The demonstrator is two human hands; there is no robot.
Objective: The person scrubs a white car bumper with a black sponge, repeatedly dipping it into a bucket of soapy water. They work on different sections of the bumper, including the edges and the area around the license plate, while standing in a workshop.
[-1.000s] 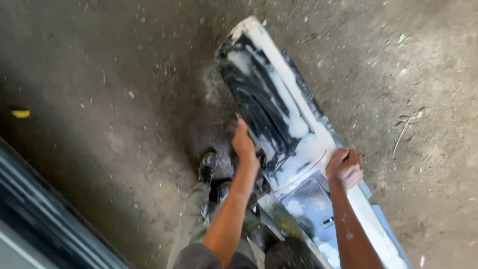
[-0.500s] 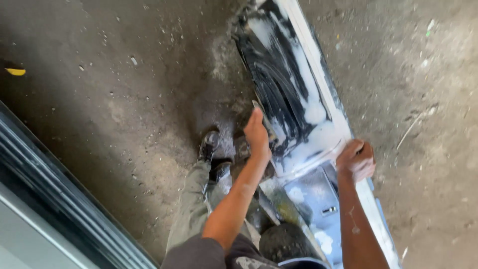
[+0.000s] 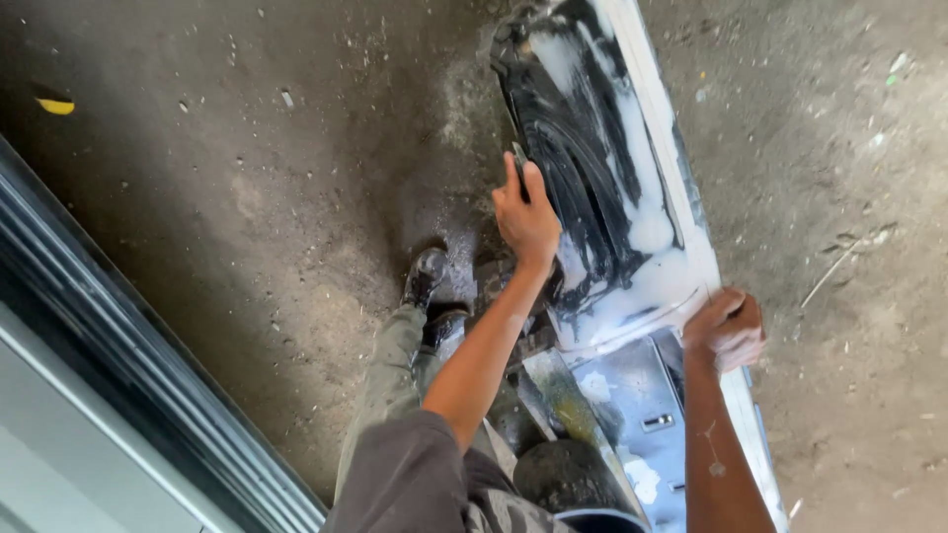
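black car panel [image 3: 592,188], white soapy smears

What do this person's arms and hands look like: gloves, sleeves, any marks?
Both hands are bare, no gloves. The left hand and forearm are uncovered up to a dark grey sleeve near the elbow. The right hand is bare too, with pale smears on its forearm.

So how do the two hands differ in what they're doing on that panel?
The left hand lies flat on the black, white-smeared panel face, fingers extended over a small dark object; the right hand curls closed around the panel's pale edge, lower down. Both touch the same panel.
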